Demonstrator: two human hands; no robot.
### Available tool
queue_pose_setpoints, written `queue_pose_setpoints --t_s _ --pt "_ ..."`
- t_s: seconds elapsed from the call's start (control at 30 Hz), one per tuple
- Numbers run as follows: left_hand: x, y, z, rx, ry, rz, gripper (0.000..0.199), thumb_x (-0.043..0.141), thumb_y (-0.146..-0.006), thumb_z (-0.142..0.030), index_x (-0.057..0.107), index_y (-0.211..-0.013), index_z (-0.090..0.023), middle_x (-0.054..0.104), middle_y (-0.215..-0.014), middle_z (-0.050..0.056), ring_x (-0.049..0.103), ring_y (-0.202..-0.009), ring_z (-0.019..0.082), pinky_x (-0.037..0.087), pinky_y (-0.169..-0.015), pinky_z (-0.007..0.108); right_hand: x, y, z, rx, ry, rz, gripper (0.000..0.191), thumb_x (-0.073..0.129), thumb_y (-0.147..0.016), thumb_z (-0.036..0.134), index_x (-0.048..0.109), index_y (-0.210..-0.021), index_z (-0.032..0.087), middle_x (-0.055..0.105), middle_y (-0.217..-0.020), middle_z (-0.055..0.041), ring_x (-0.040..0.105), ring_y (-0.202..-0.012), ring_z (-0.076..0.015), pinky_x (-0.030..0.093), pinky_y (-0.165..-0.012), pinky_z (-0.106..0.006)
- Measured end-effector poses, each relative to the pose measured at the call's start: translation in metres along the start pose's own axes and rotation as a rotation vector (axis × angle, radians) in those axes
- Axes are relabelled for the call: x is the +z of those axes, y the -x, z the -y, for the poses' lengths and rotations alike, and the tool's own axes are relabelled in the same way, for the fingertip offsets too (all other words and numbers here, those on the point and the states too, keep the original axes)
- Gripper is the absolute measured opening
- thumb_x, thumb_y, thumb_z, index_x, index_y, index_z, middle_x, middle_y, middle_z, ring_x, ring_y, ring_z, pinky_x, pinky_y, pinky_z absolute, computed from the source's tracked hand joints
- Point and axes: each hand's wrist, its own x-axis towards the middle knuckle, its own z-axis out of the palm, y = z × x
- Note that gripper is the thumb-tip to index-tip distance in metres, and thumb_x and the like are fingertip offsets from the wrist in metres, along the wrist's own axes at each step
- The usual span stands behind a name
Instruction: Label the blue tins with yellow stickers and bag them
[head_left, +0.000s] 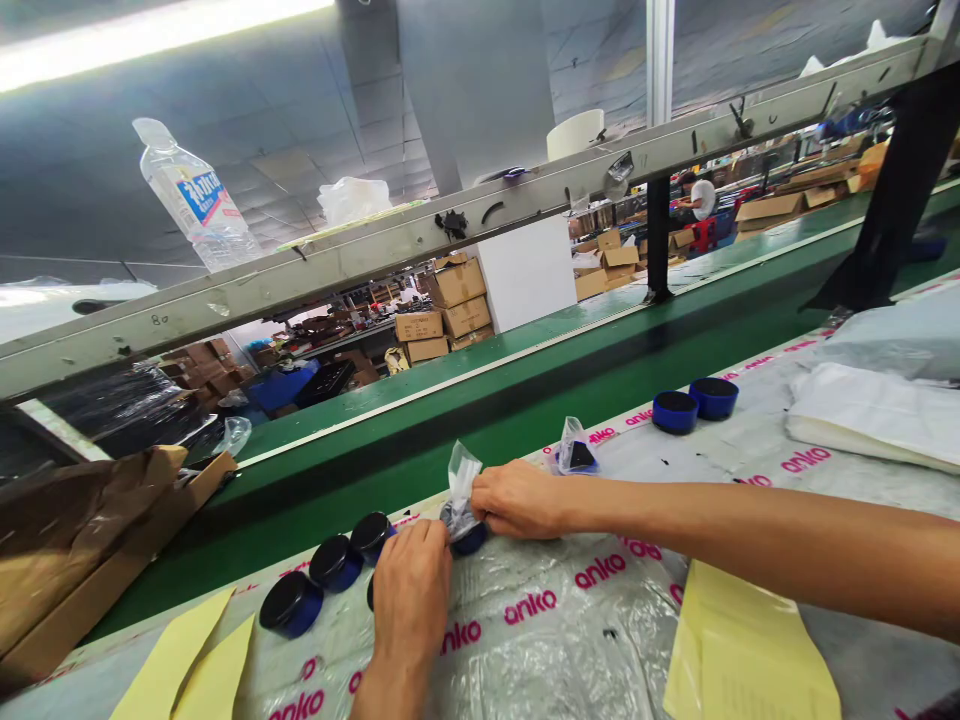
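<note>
One blue jar [471,541] sits low in a clear plastic bag [463,482] between both hands, its loose neck rising away from the person. The right hand [517,500] pinches the bag from the right, fingers nearly closed; the left hand [409,600] curls against it from the near-left. A row of black-lidded jars [335,562] stands just left on a printed plastic sheet [525,650].

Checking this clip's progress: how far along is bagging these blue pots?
Done: one pot lies bagged. In hand: the left hand and right hand work another into a clear bag. Left: a bare row by the left hand and two bare pots farther off.
</note>
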Motion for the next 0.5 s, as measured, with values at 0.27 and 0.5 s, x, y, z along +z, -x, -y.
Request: queue_pose_setpoints --t_s 0.27,0.5 --pt "0.011 0.003 -0.008 0.032 -0.017 0.017 0.029 0.045 -0.091 -0.005 0.069 -0.084 -0.020 0.073 -0.092 0.006 0.068 -0.089 0.025 0.048 -0.081 0.040 0.014 -0.003 0.004 -0.009 0.123 0.127 0.020 0.053 -0.089 0.012 0.072 -0.094 0.015 0.075 -0.099 -0.0093 0.069 -0.090 -0.0241 0.049 -0.070 -0.032" --pt "0.004 0.010 -0.005 -0.031 0.004 -0.039 0.021 0.056 -0.096 -0.034 0.070 -0.097 -0.018 0.073 -0.105 0.010 0.066 -0.107 0.028 0.036 -0.112 0.050 -0.009 0.000 0.016 0.186 0.119 0.118 0.028 0.064 -0.089 0.034 0.074 -0.101 0.011 0.076 -0.094 -0.0160 0.070 -0.088 -0.0319 0.052 -0.073 -0.039"
